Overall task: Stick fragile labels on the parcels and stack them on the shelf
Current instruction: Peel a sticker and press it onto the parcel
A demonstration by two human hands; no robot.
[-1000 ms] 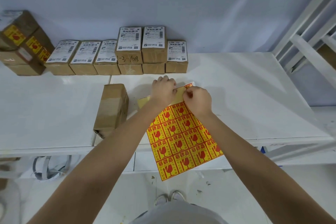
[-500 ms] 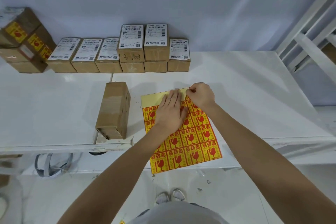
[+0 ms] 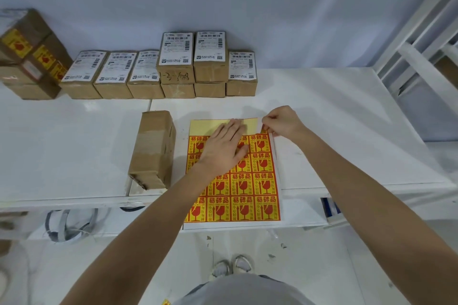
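Tabletop (image 3: pixel 334 116), white, spans the view. Along its far edge, from ten to twelve o'clock, stands a row of brown parcels (image 3: pixel 158 74) with white shipping labels on top, two of them stacked double. At nine o'clock sits a pile of parcels already labelled (image 3: pixel 29 57) with yellow stickers. Just left of centre lies a single taped parcel (image 3: pixel 153 148), unlabelled on its visible faces. Beside it, at centre, the sticker sheet (image 3: pixel 245 188) of red-and-yellow fragile labels lies flat, overhanging the near edge. The left hand (image 3: pixel 223 148) presses flat on the sheet, fingers straight. The right hand (image 3: pixel 282 122), at one o'clock of the sheet, pinches a label (image 3: pixel 264 129) at its top right corner.
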